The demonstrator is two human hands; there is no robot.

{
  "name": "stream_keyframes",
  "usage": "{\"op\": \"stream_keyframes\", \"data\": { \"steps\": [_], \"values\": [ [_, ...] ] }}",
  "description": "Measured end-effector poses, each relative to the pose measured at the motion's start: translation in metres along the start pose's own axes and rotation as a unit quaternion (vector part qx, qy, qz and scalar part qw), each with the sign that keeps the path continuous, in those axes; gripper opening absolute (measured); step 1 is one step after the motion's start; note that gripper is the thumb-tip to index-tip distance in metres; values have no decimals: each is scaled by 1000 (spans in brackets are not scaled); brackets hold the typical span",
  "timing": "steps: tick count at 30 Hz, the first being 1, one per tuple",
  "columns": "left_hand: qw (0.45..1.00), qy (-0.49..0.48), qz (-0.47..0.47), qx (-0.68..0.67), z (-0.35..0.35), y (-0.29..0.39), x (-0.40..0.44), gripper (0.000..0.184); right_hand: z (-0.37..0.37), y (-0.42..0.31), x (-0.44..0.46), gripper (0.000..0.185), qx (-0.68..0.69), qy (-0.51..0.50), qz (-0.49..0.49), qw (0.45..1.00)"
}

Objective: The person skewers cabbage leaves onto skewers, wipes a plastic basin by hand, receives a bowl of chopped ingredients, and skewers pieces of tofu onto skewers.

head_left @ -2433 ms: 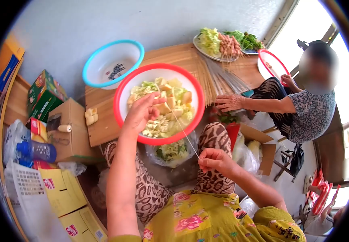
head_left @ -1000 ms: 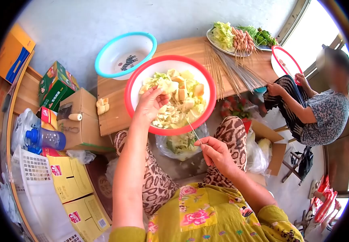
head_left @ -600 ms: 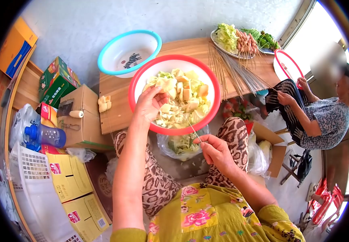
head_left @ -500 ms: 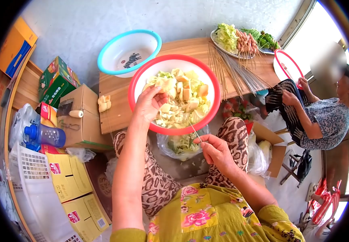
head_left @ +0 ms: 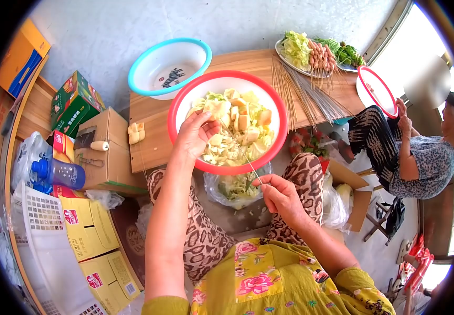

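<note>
A white basin with a red rim (head_left: pixel 281 128) holds pale cabbage pieces (head_left: pixel 227 155) and cubes with browned sides (head_left: pixel 243 121). Over its left part, my left hand (head_left: pixel 196 134) pinches a pale leafy piece (head_left: pixel 216 108) between thumb and fingers. My right hand (head_left: pixel 278 195), below the basin's lower right rim, grips the end of a thin skewer (head_left: pixel 252 169). The skewer slants up and left over the rim; its tip is lost among the cabbage. Beneath the basin sits a clear plastic bag of greens (head_left: pixel 236 189).
On the wooden table (head_left: pixel 151 149) are a blue-rimmed basin (head_left: pixel 209 52), loose skewers (head_left: pixel 311 97), browned cubes (head_left: pixel 136 133) and a plate of lettuce and skewered pink pieces (head_left: pixel 318 73). A seated person (head_left: pixel 421 163) holds another red-rimmed basin (head_left: pixel 360 86). Boxes (head_left: pixel 109 152) stand left.
My left hand has come from open to pinching a leafy piece. My right hand has moved up toward the basin with the skewer. The other person's hand has risen from the lap to the basin rim.
</note>
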State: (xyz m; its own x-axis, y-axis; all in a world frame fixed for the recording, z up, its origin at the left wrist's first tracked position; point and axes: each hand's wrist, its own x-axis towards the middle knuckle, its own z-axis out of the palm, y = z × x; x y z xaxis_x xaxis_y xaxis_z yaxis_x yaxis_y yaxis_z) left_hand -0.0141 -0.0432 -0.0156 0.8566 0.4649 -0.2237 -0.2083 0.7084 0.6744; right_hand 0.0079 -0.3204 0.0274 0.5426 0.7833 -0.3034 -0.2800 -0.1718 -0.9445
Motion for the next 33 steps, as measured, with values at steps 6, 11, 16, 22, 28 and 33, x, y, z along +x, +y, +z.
{"op": "stream_keyframes", "data": {
  "steps": [6, 11, 16, 22, 28, 33],
  "values": [
    [1000, -2, 13, 15, 2, 0, -3, 20, 1, 1, 0, 19, -12, 1, -4, 1000],
    [999, -18, 6, 29, 3, -1, -4, 22, 1, -1, 1, 19, -12, 5, -6, 1000],
    [999, -22, 4, 27, 5, -1, -6, 22, 1, 2, 4, 19, -3, 10, -9, 1000],
    [998, -53, 2, 36, 5, 0, -9, 21, 5, 0, 5, 19, 4, 17, -11, 1000],
    [995, -76, -17, 69, 6, -1, -11, 22, 10, -2, 9, 21, -2, 18, -33, 999],
    [992, -88, -39, 80, 10, -1, -15, 24, 10, 1, 16, 22, -17, 23, -52, 998]
  ]
}}
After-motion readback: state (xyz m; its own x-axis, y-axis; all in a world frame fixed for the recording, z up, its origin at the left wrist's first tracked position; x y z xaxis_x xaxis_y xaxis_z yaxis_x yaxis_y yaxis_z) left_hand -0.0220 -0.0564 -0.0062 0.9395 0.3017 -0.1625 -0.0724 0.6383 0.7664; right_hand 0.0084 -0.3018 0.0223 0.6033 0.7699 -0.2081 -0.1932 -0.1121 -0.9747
